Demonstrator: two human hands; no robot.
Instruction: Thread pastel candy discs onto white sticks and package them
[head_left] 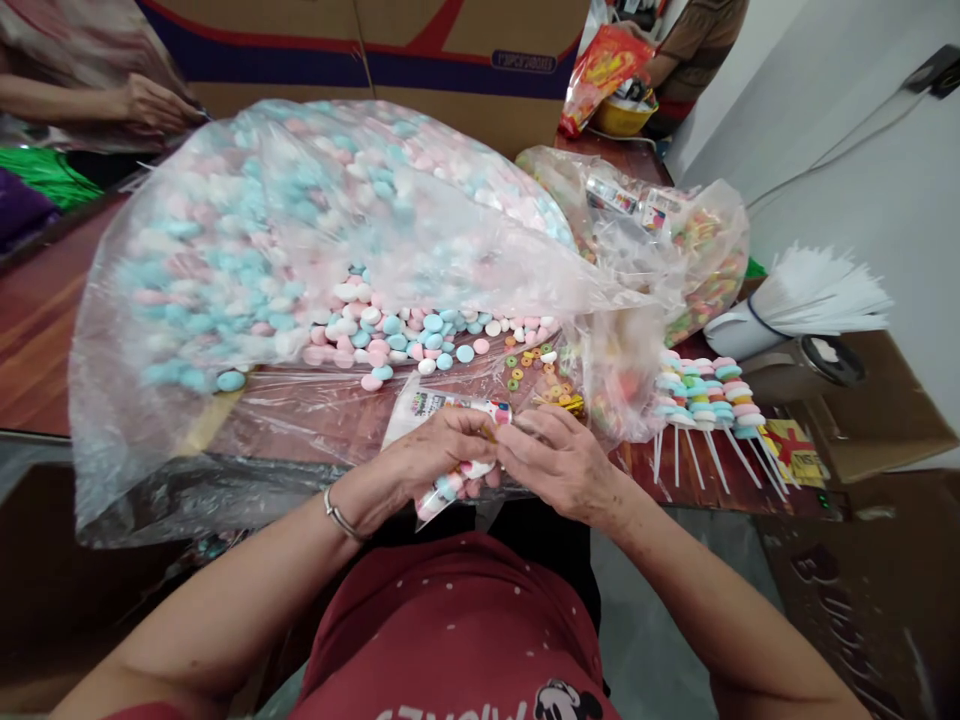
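My left hand (pixel 442 440) and my right hand (pixel 562 465) meet over the table's front edge. Both have their fingers closed at one end of a small clear packet (pixel 444 490) with pink, white and blue candies inside. A thin gold strip seems to show between the fingertips, partly hidden. Flat printed plastic bags (pixel 409 410) lie just behind my left hand. Gold twist ties (pixel 571 403) rest beyond my right fingers, beside loose ring-shaped pieces (pixel 514 362). Loose round candies (pixel 433 340) spill from a big clear bag (pixel 300 230).
Candy skewers (pixel 705 395) with white sticks lie at the right. Behind them stand a mug of white sticks (pixel 735 325) and a dark-lidded cup (pixel 795 370). Another bag (pixel 705 250) holds colourful rings. A co-worker's hand (pixel 157 105) is at far left, before a cardboard box (pixel 450 85).
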